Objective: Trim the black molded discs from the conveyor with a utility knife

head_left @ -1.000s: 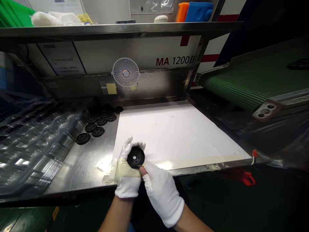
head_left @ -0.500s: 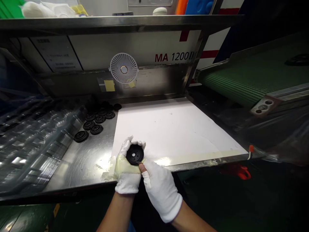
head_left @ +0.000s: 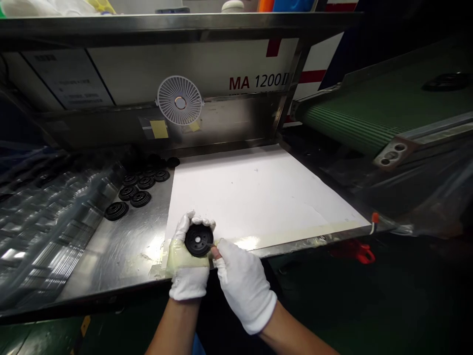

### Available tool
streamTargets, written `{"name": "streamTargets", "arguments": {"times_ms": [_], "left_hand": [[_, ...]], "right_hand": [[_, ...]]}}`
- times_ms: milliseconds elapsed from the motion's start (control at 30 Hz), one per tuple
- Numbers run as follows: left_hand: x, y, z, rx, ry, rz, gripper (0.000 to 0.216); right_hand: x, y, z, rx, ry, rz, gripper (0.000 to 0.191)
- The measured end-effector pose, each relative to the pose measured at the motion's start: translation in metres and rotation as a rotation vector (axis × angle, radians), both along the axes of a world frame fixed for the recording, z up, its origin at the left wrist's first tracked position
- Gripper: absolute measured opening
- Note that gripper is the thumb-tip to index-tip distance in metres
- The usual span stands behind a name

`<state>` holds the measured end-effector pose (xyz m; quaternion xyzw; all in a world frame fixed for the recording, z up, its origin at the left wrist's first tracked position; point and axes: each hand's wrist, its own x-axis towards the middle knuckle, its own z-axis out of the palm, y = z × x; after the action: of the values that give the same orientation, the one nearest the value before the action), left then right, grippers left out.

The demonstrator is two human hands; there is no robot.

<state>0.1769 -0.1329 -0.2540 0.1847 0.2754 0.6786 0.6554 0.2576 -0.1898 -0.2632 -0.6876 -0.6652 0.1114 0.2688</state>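
Observation:
My left hand (head_left: 187, 261), in a white glove wrapped with yellowish tape, holds a black ribbed rubber disc (head_left: 198, 240) with its holed face up. My right hand (head_left: 242, 286), also white-gloved, pinches a small metal blade (head_left: 211, 245) whose thin tip reaches the disc's rim. Most of the blade is hidden by my fingers. Both hands are above the near edge of a white sheet (head_left: 254, 192).
Several matching black discs (head_left: 140, 198) lie on the steel table (head_left: 121, 236) to the left, beyond them a stack of clear plastic trays (head_left: 48, 222). A green conveyor belt (head_left: 351, 118) runs at right, a small white fan (head_left: 179, 100) stands ahead, and a steel shelf (head_left: 177, 24) crosses above.
The whole scene has drifted up and left in view as my head moved. Both hands still hold the disc and blade together at the rim.

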Motion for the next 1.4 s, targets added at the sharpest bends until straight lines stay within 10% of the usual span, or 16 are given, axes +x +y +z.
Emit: {"name": "streamTargets", "arguments": {"times_ms": [267,900,1200,1400], "left_hand": [[-0.010,-0.001,-0.006,-0.118,-0.045,-0.219,0.030],[0.001,0.002,0.001,-0.114,-0.145,0.085,0.011],[-0.012,-0.009,0.001,-0.086,-0.047,-0.212,0.041],[-0.005,0.000,-0.008,-0.130,-0.061,-0.113,0.025]], "right_hand": [[0.004,0.000,-0.003,-0.031,0.005,0.021,0.024],[-0.007,-0.003,-0.006,-0.010,0.020,0.012,0.029],[0.011,0.006,-0.005,-0.003,0.011,0.035,0.025],[0.009,0.000,-0.008,-0.018,-0.012,0.029,0.024]]}}
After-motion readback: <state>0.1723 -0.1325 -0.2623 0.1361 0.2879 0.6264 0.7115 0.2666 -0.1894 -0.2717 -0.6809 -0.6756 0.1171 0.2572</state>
